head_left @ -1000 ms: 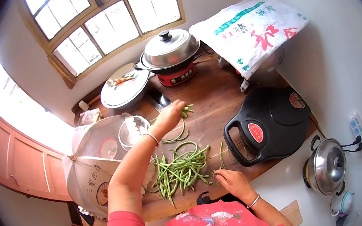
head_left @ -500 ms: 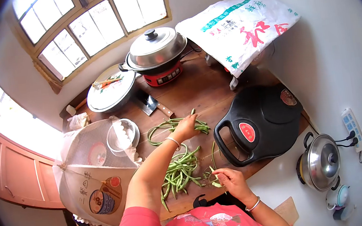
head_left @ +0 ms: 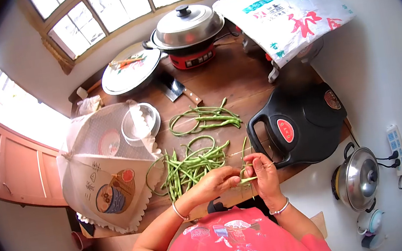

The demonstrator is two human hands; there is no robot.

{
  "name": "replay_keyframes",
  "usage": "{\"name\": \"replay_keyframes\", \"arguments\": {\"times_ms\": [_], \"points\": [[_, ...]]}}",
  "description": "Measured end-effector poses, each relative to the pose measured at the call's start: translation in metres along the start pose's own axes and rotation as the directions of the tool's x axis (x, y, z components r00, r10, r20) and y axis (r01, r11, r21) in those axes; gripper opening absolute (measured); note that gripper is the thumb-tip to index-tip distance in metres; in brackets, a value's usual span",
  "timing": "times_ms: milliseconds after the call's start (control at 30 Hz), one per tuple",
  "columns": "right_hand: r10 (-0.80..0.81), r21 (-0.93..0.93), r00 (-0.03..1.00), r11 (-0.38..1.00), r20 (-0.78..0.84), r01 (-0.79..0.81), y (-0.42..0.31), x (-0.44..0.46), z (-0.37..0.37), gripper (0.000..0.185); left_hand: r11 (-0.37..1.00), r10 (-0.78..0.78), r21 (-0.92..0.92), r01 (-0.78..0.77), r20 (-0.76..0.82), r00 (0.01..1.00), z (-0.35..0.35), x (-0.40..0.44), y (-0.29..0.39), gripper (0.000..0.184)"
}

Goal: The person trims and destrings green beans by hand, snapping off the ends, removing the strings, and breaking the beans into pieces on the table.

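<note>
My left hand point(head_left: 215, 183) and my right hand point(head_left: 264, 175) are close together at the table's front edge. A short green bean piece point(head_left: 247, 180) lies between their fingertips, and both hands pinch at it. Just behind my left hand is a large heap of green beans point(head_left: 190, 164). Farther back, a smaller bunch of long beans point(head_left: 213, 119) rests on the wood. Thin green trimmings point(head_left: 244, 147) lie behind my right hand. A cleaver point(head_left: 182, 92) with a wooden handle is flat on the table beyond the smaller bunch.
A mesh food cover point(head_left: 100, 163) and a glass bowl point(head_left: 140, 123) are at the left. Behind are a lidded basin point(head_left: 131, 71) and a steel-lidded pan point(head_left: 186, 27). To the right are a black appliance point(head_left: 306, 122), a white sack point(head_left: 288, 19) and a lidded pot point(head_left: 363, 178).
My left hand has let go of beans at the smaller bunch and come back to my right hand. My right hand has lifted and turned, with fingers raised. The camera view has shifted.
</note>
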State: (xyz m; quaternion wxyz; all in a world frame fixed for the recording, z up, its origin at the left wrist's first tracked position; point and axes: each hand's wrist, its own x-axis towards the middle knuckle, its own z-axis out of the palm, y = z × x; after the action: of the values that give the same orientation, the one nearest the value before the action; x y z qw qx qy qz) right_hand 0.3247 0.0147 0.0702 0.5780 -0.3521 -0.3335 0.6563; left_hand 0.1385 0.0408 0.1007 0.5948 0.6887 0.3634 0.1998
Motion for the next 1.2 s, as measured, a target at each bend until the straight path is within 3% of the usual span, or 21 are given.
{"name": "replay_keyframes", "arguments": {"times_ms": [33,67,167,267,333,433,467,500,533,600,633,700,867,1100,1200], "points": [[-0.012,0.04,0.999,0.999,0.035,0.011,0.0,0.001,0.003,0.032,0.989,0.112,0.101,-0.106,-0.055,0.992,0.001,-0.004,-0.001,0.03],[-0.029,0.082,0.997,0.996,0.071,0.023,0.0,0.001,0.005,0.032,0.985,0.106,0.142,-0.094,-0.08,0.991,-0.001,-0.008,0.001,0.029],[-0.032,0.14,0.988,0.99,0.151,0.011,0.006,0.002,0.009,0.03,0.985,0.036,-0.163,-0.053,-0.104,0.994,0.001,-0.014,-0.01,0.025],[-0.04,0.104,0.985,0.994,0.166,0.023,0.002,0.003,0.017,0.029,0.982,-0.107,-0.169,0.079,-0.16,0.981,0.001,-0.023,-0.001,0.026],[-0.028,0.065,0.986,0.998,0.163,0.018,-0.003,0.001,0.02,0.03,0.992,-0.063,-0.124,0.037,-0.207,0.976,0.001,-0.03,-0.001,0.024],[0.023,-0.092,0.979,0.996,0.202,-0.005,-0.012,-0.002,0.019,0.026,0.975,0.155,0.209,-0.08,-0.37,0.916,-0.001,-0.038,0.011,0.021],[0.048,-0.292,0.966,0.956,0.255,0.029,-0.019,-0.002,0.018,0.023,0.975,0.154,0.21,-0.079,-0.373,0.915,-0.003,-0.041,0.014,0.021],[0.082,-0.477,0.95,0.876,0.301,0.075,-0.024,-0.003,0.019,0.02,0.934,0.23,0.345,-0.098,-0.367,0.901,-0.007,-0.043,0.018,0.021],[0.082,-0.476,0.949,0.876,0.304,0.077,-0.028,-0.001,0.02,0.02,0.874,0.304,0.473,-0.113,-0.349,0.887,-0.01,-0.045,0.022,0.021],[-0.066,-0.662,0.879,0.631,0.473,0.404,-0.036,0.002,0.024,0.017,0.839,0.333,0.531,-0.121,-0.324,0.886,-0.012,-0.047,0.03,0.022],[-0.068,-0.66,0.878,0.632,0.474,0.405,-0.041,0.003,0.026,0.017,0.779,0.381,0.613,-0.135,-0.29,0.878,-0.012,-0.047,0.03,0.02],[-0.029,-0.741,0.794,0.341,0.607,0.579,-0.047,0.003,0.028,0.02,0.709,0.426,0.689,-0.15,-0.249,0.87,-0.012,-0.048,0.031,0.018],[-0.04,-0.726,0.748,0.212,0.662,0.654,-0.043,-0.001,0.03,0.019,0.479,0.409,0.872,-0.101,-0.12,0.905,-0.01,-0.046,0.033,0.014],[-0.049,-0.758,0.757,-0.006,0.652,0.652,-0.028,-0.004,0.027,0.018,0.393,0.415,0.917,-0.068,-0.111,0.903,0.002,-0.043,0.039,0.015],[-0.158,-0.776,0.772,0.044,0.616,0.629,-0.022,-0.004,0.026,0.016,0.375,0.432,0.926,-0.037,-0.139,0.891,0.008,-0.038,0.031,0.015]]}}
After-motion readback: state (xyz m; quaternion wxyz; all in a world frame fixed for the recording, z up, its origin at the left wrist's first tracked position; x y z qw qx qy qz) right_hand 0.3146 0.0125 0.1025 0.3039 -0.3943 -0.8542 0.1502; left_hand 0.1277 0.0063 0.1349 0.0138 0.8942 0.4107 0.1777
